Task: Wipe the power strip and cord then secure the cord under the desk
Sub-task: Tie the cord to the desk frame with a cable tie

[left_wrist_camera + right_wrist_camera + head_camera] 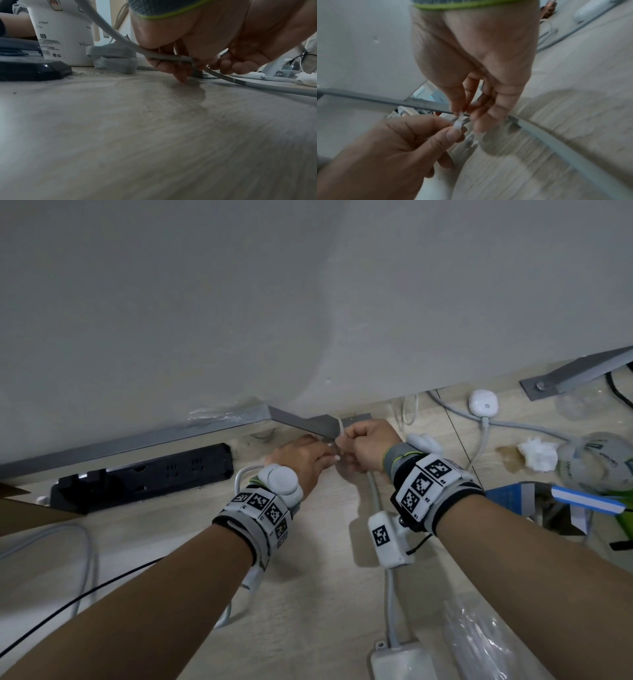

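A grey cord (375, 491) runs up the floor from a white power strip (402, 660) at the bottom edge to my two hands. They meet at a grey metal desk bracket (308, 421) by the wall. My left hand (301, 460) pinches the head of a white zip tie (458, 124), and the cord (168, 57) lies across its curled fingers. My right hand (366, 446) pinches the tie's tail (461, 116) between thumb and fingertips. The tie's tail (340, 429) sticks up against the bracket. Whether the tie loops round the bracket is hidden.
A black power strip (144, 474) lies along the wall at left. A white plug (483, 404), a crumpled tissue (537, 455) and packaging sit at right. A clear plastic bag (479, 642) lies near the white strip. A white cup (63, 33) and grey tape (113, 59) stand nearby.
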`<action>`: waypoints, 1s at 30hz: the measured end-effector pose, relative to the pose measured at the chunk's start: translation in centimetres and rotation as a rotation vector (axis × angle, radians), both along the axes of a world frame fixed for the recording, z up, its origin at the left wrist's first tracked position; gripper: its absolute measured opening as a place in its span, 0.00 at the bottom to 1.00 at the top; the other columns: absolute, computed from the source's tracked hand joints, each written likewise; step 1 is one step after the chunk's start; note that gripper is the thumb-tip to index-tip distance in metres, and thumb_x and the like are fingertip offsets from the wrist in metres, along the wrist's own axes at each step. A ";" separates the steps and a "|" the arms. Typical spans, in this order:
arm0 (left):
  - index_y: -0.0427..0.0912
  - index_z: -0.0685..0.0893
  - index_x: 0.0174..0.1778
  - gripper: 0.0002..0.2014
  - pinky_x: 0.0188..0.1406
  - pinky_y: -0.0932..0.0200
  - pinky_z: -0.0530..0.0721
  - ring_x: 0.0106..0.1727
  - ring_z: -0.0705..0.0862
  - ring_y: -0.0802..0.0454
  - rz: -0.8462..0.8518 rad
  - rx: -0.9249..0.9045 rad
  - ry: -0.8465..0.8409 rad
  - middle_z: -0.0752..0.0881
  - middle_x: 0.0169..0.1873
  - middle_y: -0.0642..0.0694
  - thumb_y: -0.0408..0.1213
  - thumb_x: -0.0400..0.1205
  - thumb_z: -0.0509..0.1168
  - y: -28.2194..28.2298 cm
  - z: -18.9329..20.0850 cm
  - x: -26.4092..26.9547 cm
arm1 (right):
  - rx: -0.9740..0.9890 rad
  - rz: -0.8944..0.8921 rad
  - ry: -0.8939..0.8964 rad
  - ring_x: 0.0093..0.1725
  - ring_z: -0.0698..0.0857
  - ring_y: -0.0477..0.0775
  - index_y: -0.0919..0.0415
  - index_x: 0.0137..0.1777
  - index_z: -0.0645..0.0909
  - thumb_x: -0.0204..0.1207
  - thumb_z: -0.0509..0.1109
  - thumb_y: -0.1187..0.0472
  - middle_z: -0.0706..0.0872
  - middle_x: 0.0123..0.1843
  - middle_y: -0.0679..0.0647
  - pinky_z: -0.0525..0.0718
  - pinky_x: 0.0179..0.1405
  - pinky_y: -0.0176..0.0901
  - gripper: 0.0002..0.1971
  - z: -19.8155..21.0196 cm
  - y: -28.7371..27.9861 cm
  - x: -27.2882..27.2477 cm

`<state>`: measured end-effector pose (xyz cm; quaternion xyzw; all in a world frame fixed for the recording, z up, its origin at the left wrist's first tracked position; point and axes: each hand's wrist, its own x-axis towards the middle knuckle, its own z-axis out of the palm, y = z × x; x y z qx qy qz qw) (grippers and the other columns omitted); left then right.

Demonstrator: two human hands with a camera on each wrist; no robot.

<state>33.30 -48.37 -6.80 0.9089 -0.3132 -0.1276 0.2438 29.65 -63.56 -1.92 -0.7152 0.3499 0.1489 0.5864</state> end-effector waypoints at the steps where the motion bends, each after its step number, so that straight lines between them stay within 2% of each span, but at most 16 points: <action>1: 0.51 0.87 0.49 0.11 0.46 0.53 0.82 0.48 0.83 0.49 -0.003 -0.001 0.003 0.86 0.46 0.50 0.51 0.81 0.62 0.1 -0.1 0.1 | 0.055 -0.029 -0.016 0.25 0.81 0.53 0.60 0.34 0.84 0.77 0.72 0.67 0.84 0.29 0.57 0.81 0.24 0.39 0.09 -0.1 -0.1 -0.1; 3: 0.52 0.87 0.48 0.12 0.45 0.52 0.82 0.47 0.83 0.50 -0.012 -0.015 0.009 0.86 0.45 0.51 0.51 0.80 0.61 0.3 -0.2 0.0 | 0.189 -0.101 -0.047 0.23 0.82 0.51 0.64 0.39 0.84 0.77 0.72 0.70 0.85 0.31 0.59 0.82 0.22 0.37 0.06 -0.2 -0.2 -0.4; 5: 0.53 0.87 0.47 0.13 0.44 0.52 0.82 0.45 0.83 0.52 -0.005 -0.032 0.003 0.86 0.43 0.53 0.52 0.80 0.60 0.4 -0.1 -0.1 | 0.243 -0.132 -0.070 0.24 0.83 0.49 0.65 0.40 0.83 0.76 0.72 0.72 0.86 0.32 0.60 0.84 0.22 0.39 0.05 -0.5 -0.1 -0.7; 9: 0.54 0.88 0.47 0.10 0.42 0.53 0.82 0.45 0.83 0.53 0.003 -0.035 -0.023 0.86 0.42 0.54 0.51 0.81 0.62 0.3 0.2 -0.1 | 0.265 -0.169 -0.071 0.27 0.84 0.52 0.66 0.43 0.84 0.74 0.75 0.70 0.87 0.32 0.59 0.85 0.27 0.44 0.02 -0.8 0.1 -0.8; 14: 0.51 0.88 0.47 0.08 0.44 0.53 0.83 0.45 0.83 0.53 0.007 -0.076 -0.022 0.88 0.44 0.53 0.47 0.81 0.64 0.3 0.4 -0.2 | 0.307 -0.198 -0.045 0.22 0.81 0.49 0.64 0.43 0.84 0.73 0.76 0.67 0.85 0.29 0.57 0.81 0.19 0.37 0.04 -0.9 0.0 -0.8; 22: 0.51 0.87 0.45 0.08 0.41 0.51 0.84 0.43 0.84 0.54 0.024 -0.096 -0.042 0.88 0.42 0.54 0.47 0.81 0.64 0.4 -0.1 -0.3 | 0.404 -0.252 -0.003 0.21 0.80 0.46 0.64 0.48 0.82 0.75 0.74 0.66 0.85 0.28 0.54 0.80 0.17 0.36 0.05 -1.2 0.1 -1.0; 30: 0.52 0.86 0.44 0.10 0.38 0.51 0.83 0.39 0.83 0.53 0.021 -0.097 -0.034 0.87 0.39 0.54 0.49 0.82 0.62 0.4 -0.4 -0.2 | 0.443 -0.281 0.004 0.25 0.84 0.46 0.63 0.47 0.83 0.75 0.74 0.65 0.87 0.30 0.54 0.79 0.17 0.35 0.04 -1.5 0.3 -0.8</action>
